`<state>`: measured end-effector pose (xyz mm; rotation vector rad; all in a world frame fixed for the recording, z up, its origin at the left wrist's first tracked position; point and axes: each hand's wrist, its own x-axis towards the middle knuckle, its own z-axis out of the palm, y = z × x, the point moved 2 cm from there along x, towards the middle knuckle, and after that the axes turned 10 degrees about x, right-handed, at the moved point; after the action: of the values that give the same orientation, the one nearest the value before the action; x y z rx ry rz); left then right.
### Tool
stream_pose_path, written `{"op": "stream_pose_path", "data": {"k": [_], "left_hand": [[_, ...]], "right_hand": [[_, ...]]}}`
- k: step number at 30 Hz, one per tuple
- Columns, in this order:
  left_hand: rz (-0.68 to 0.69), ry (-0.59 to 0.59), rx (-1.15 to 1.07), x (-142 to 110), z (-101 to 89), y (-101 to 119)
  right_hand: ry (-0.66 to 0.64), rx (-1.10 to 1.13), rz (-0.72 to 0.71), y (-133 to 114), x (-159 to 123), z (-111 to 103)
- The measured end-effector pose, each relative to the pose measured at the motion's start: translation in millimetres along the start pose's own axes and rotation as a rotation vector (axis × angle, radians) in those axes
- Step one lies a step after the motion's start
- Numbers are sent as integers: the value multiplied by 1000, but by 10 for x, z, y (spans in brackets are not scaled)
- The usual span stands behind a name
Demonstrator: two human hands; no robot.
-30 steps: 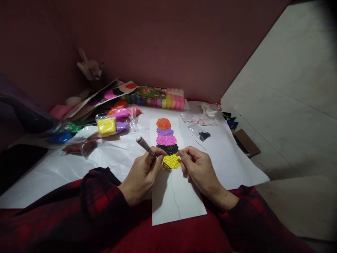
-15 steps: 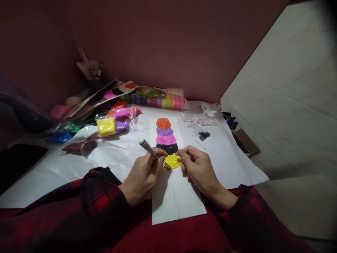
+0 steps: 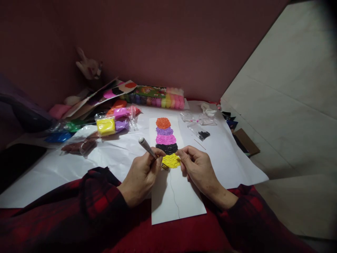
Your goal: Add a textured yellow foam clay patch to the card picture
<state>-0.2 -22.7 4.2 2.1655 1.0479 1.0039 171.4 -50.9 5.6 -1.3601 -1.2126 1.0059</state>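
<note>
Clamped between thumb and fingers of the left hand [image 3: 139, 175], the slim metal fork with a pale, ribbed handle [image 3: 146, 146] leans over so that, it seems, its tines point down beside the bright yellow, ridged clay-like band [image 3: 171, 161]. The right hand's [image 3: 201, 172] thumb and forefinger come close at that band's far edge, perhaps for fine control; I cannot tell whether they meet or pinch something.

Largest is the white, creased covering sheet [image 3: 231, 161], probably there to shield the counter. On it, overhanging its near edge, the long white card [image 3: 181, 203] lies lengthwise between the wrists, likely for reach from both sides. Beyond, well apart from the hands, sit the clear multicoloured clay pack [image 3: 158, 102], the yellow block in clear wrapping [image 3: 105, 126] and, smallest, the thin straight stick [image 3: 199, 144].

Fingers cover part of the fork's neck, and shadow blurs its tines (dark on dark, they nearly vanish). Wrapping glare obscures the brown lump [image 3: 80, 146].
</note>
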Motion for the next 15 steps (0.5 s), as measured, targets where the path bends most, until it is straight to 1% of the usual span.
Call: {"op": "stream_pose_path", "data": {"k": [15], "left_hand": [[-93, 10, -25, -24, -2, -51]], "right_hand": [[5, 7, 13, 4, 7, 6]]}}
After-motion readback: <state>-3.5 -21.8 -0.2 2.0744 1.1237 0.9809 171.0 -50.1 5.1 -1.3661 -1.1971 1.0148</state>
